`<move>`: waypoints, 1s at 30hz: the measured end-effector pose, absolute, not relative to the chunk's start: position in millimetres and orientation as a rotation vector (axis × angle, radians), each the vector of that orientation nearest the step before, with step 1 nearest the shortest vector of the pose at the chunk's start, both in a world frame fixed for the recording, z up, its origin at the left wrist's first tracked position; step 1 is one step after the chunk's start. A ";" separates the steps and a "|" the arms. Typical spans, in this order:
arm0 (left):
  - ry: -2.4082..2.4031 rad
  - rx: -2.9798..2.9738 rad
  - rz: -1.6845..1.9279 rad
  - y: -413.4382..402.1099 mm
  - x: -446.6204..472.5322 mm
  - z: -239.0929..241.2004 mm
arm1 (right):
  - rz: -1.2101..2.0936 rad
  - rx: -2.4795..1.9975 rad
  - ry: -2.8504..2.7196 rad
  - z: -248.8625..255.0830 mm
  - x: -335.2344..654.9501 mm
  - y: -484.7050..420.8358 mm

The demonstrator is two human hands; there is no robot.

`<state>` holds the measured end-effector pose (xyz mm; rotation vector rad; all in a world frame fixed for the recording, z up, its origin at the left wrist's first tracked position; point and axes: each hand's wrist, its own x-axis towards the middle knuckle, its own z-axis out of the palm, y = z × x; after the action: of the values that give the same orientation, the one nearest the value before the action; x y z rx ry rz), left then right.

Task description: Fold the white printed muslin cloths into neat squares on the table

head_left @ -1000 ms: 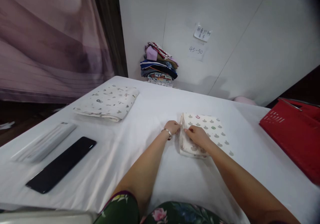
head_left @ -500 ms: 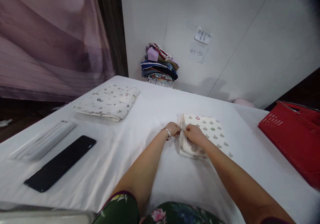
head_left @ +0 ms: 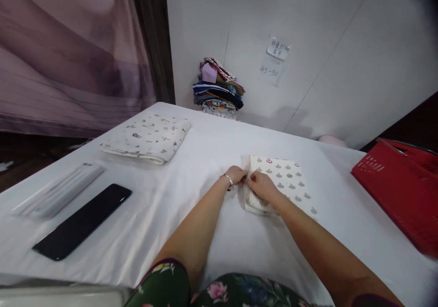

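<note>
Cloth (head_left: 290, 179), likely light and limp, handles best by its layered left edge, where left hand (head_left: 236, 174) and right hand (head_left: 263, 186) seemingly pinch it.

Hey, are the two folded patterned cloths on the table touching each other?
Apart. The head view shows it plainly: a wide stretch of white table covering lies between the left cloth and the right cloth.

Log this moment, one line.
left hand: at folded cloth, left edge | right hand: on same cloth | other cloth: untouched
</note>
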<state>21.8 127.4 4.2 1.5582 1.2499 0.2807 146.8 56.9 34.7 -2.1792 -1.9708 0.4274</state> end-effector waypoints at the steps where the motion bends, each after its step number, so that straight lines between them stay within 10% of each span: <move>1: 1.247 1.559 0.286 127.5 22.2 3.8 | 0.445 -2.161 -1.965 35.0 146.7 54.1; 30: 1.306 1.636 0.264 127.9 29.2 -6.9 | 0.117 -1.999 -2.819 58.7 135.8 2.5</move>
<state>29.2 127.9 -6.9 1.6356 1.3059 0.2639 135.8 2.5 58.7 -1.9985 -2.8187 0.1175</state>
